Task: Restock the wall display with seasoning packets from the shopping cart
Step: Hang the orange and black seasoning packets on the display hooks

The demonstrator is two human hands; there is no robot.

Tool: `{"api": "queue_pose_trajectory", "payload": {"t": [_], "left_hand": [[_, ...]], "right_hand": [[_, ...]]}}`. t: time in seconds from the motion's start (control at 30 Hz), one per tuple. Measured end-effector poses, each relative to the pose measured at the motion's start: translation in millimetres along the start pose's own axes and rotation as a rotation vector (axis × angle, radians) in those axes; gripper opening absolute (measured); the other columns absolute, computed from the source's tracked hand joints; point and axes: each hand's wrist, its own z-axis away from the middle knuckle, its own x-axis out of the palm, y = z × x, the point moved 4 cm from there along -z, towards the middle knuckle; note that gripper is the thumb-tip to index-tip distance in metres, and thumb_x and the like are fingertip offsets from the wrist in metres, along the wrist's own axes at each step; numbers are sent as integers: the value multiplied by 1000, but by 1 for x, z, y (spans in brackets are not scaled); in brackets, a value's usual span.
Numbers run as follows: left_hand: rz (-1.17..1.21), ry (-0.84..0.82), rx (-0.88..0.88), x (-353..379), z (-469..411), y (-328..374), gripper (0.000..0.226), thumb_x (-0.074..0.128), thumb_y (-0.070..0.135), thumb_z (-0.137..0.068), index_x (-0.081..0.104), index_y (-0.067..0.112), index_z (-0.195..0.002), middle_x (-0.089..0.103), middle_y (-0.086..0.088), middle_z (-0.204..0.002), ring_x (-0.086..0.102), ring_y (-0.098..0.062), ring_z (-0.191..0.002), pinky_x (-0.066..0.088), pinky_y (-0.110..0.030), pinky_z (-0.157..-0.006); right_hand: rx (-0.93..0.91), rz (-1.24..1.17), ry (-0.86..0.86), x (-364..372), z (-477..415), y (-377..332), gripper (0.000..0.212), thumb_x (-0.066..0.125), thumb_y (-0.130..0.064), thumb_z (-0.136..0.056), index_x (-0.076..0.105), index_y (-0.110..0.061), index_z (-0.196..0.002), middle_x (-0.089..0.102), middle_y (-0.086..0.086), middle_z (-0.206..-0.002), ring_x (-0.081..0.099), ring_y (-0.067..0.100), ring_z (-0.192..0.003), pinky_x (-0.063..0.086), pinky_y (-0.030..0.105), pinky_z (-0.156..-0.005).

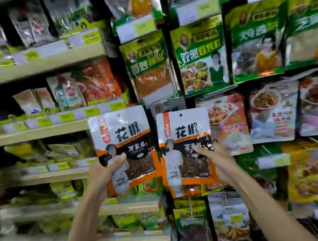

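Both of these need to go on the wall display (168, 48); the cart's out of shot. I've got the left pepper packet (123, 138) and the right pepper packet (184, 137) held upright side by side, nearly touching, in front of the dark gap under the green packets (201, 59). My left hand (105, 175) is clamped on the first one's bottom corner, thumb across the front. My right hand (213, 159) pinches the other low down the same way. I'd hang one at a time, keeping it flat and feeding its hang hole (180, 115) straight onto the peg, which I honestly can't see from here. Watch-outs: the shelf (40, 132) sits right behind the left packet, and the red-and-white packet (229, 125) is partly tucked behind the right one, so it could snag.
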Motion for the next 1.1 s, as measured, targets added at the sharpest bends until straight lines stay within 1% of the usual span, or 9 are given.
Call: {"api": "queue_pose_trajectory", "payload": {"t": [0.07,0.1,0.17,0.3,0.37,0.6,0.77,0.9,1.1], "left_hand": [[8,-3,6,-11,-15,-3,51,79,34,-69,64,9,-111,68,-12,-109,64,-30,-104,51,-51,-91],[18,-4,26,-15,-22,-5,36,78,30,-71,67,12,-101,71,-9,-101,66,-29,-100,52,-49,-88],[21,4,56,-20,-32,-7,14,78,23,-73,69,17,-83,74,-4,-85,70,-23,-87,54,-47,-82],[56,24,89,-18,-43,-8,11,79,30,-63,70,24,-67,73,6,-71,69,-7,-69,51,-31,-69],[55,19,94,-14,-46,-9,16,79,32,-61,69,24,-71,74,5,-73,70,-9,-72,51,-30,-68],[69,1,138,-7,-58,-7,31,81,39,-58,70,23,-83,74,4,-80,71,-13,-78,54,-30,-70],[84,-16,138,1,-61,-8,40,81,41,-59,68,19,-91,74,3,-84,70,-14,-82,53,-30,-73],[74,-42,120,13,-59,-12,35,79,37,-63,69,19,-91,74,-2,-89,70,-19,-89,55,-37,-82],[114,-70,93,19,-52,-18,42,77,32,-64,67,24,-104,75,5,-95,70,-13,-93,54,-32,-82]], "right_hand": [[-44,-9,7,12,-15,-3,29,71,-29,-84,53,-26,-107,57,-19,-103,56,-12,-92,31,22,-91],[-48,-6,11,18,-22,-4,22,70,-26,-85,56,-27,-102,62,-18,-99,60,-11,-88,33,22,-100],[-60,44,15,26,-35,-7,32,69,-24,-86,62,-15,-116,67,-2,-113,60,11,-112,37,37,-109],[-71,40,-20,33,-55,-13,51,67,-25,-88,46,-16,-134,51,-20,-100,43,8,-121,27,25,-97],[-69,40,-35,32,-62,-12,38,67,-23,-88,52,-22,-123,53,-21,-99,45,9,-122,28,24,-96],[-64,104,-29,30,-87,-6,42,69,-27,-85,58,-15,-124,64,-8,-118,49,15,-124,36,21,-90],[-75,93,19,30,-109,-4,70,70,-28,-86,37,-7,-144,44,3,-145,34,22,-138,28,31,-102],[-51,142,81,35,-133,-6,52,63,-22,-92,44,2,-134,48,12,-141,47,20,-120,33,30,-96],[-21,246,214,35,-150,-3,55,45,-32,-101,36,6,-140,44,20,-141,42,36,-130,38,33,-93]]}}
